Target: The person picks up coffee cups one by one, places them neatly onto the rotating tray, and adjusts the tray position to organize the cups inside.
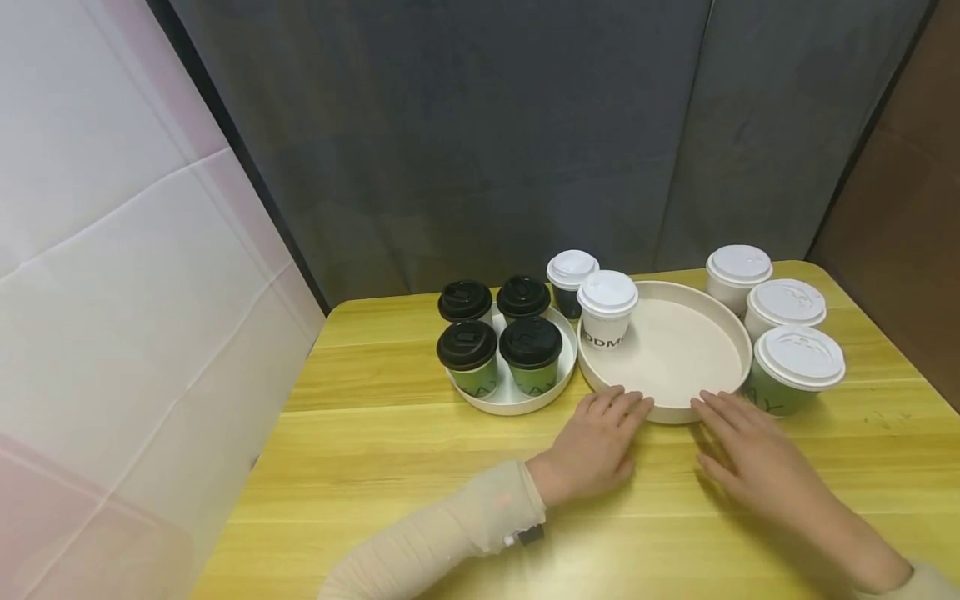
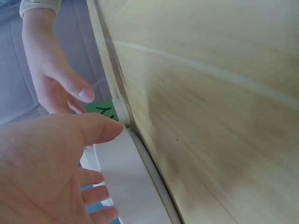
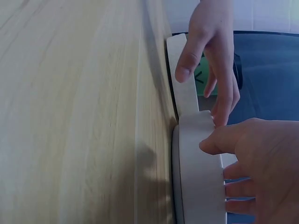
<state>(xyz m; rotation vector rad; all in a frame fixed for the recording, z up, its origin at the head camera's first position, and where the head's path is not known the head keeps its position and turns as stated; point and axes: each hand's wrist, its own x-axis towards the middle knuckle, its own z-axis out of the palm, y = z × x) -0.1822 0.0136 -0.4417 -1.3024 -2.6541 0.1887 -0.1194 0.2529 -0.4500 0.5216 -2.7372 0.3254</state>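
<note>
A round cream tray [image 1: 686,358] has one white-lidded paper cup [image 1: 606,310] with dark lettering standing in its left part. At the tray's front left rim, my left hand [image 1: 596,446] touches the edge with its fingertips. My right hand [image 1: 761,458] reaches the front right rim with fairly straight fingers, its thumb apart from them. In the left wrist view, the tray's side wall [image 2: 128,177] lies beside the left fingertips. The right wrist view shows the right fingertips along the top edge of the wall [image 3: 201,172]. Neither hand grips a cup.
Left of the tray, a smaller white plate [image 1: 510,403] bears several black-lidded cups [image 1: 531,354]. A dark cup with a white lid [image 1: 572,275] stands behind. Three white-lidded cups [image 1: 798,358] line the tray's right side. A dark panel [image 1: 465,150] borders the wooden table [image 1: 360,467].
</note>
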